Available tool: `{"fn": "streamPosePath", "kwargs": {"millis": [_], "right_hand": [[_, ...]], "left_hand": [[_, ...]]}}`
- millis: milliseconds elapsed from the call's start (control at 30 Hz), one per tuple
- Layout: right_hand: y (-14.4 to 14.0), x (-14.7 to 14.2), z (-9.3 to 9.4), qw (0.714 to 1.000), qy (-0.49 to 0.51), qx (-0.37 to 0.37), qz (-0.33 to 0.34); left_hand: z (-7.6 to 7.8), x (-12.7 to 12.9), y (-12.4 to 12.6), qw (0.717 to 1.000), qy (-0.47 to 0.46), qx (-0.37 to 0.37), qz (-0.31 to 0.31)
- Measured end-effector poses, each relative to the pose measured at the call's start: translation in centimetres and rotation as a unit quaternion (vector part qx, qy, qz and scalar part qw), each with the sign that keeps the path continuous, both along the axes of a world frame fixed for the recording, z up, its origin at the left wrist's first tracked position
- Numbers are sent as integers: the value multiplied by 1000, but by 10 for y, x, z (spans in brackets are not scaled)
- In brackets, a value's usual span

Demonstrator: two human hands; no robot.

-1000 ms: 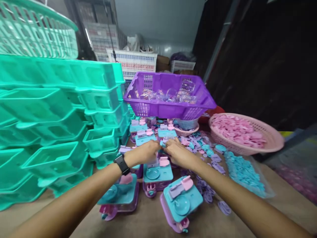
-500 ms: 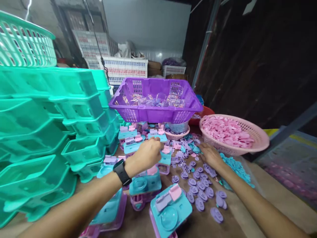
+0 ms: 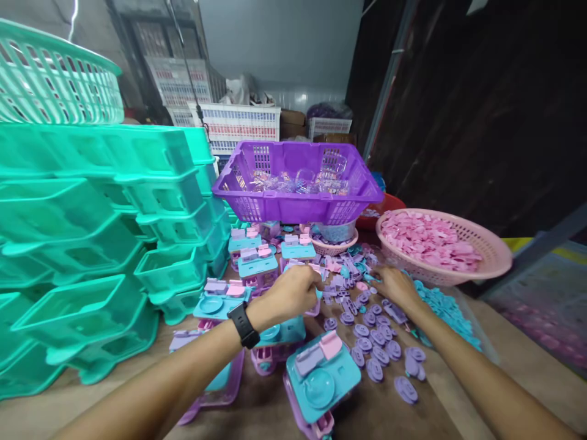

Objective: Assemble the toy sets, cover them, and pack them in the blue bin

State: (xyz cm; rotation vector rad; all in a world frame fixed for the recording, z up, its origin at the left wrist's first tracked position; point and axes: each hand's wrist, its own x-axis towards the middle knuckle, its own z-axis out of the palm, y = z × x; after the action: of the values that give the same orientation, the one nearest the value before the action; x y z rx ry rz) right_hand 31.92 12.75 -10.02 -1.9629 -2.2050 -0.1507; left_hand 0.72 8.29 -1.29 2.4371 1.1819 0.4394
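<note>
The left hand [image 3: 293, 293], fingers curled together, is resting on a teal toy unit [image 3: 308, 292] at table centre. The right hand [image 3: 393, 286], fingers pinched on small purple parts [image 3: 367, 318], is working at 3 o'clock of it. The pink basket [image 3: 498, 256] is sitting at 2 o'clock.

Stacked crates [image 3: 105, 244] fill the left of the tabletop [image 3: 513, 360], a mesh basket [image 3: 50, 79] on top. Square basket [image 3: 298, 183] sits at the back, round basket [image 3: 495, 256] to the right, toy sets [image 3: 321, 379] and loose small parts [image 3: 376, 348] in front.
</note>
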Motion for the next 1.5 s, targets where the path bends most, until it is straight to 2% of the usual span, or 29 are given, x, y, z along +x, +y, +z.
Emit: {"fn": "streamPosePath", "kwargs": {"millis": [233,367,433,533,600,700,733,767,867,933,1033,1167,1300,1500], "right_hand": [[-20,-13,7,999,34,15,25],[-47,-33,35,993,81,31,75],[-62,-54,55,981,138,47,128],[-78,-93,78,942,227,94,230],[-78,-121,86,913,247,133,296],[-65,-160,88,879,233,179,376],[-57,-173,88,872,217,184,399],[-49,-186,87,868,197,182,419],[-21,-223,87,876,117,139,447],[-2,-245,85,893,54,88,438],[24,-266,79,906,-8,26,423],[41,-275,69,905,-33,-6,425],[39,-278,69,902,-54,-31,427],[21,-299,78,915,-66,-48,395]], "left_hand": [[0,1,-4,993,-87,-66,33],[5,5,-14,978,-152,-122,69],[6,7,-20,944,-232,-216,90],[6,4,-27,844,-388,-356,104],[5,-8,-29,800,-467,-364,96],[7,-43,-30,777,-530,-325,99],[9,-58,-29,785,-525,-310,109],[10,-72,-27,813,-492,-284,126],[13,-112,-18,919,-307,-156,193],[12,-132,-10,947,-206,-75,234],[7,-150,0,956,-125,-4,267],[-3,-154,5,975,-12,38,219],[-8,-152,10,982,75,34,171],[-4,-149,11,973,167,36,157]]}}
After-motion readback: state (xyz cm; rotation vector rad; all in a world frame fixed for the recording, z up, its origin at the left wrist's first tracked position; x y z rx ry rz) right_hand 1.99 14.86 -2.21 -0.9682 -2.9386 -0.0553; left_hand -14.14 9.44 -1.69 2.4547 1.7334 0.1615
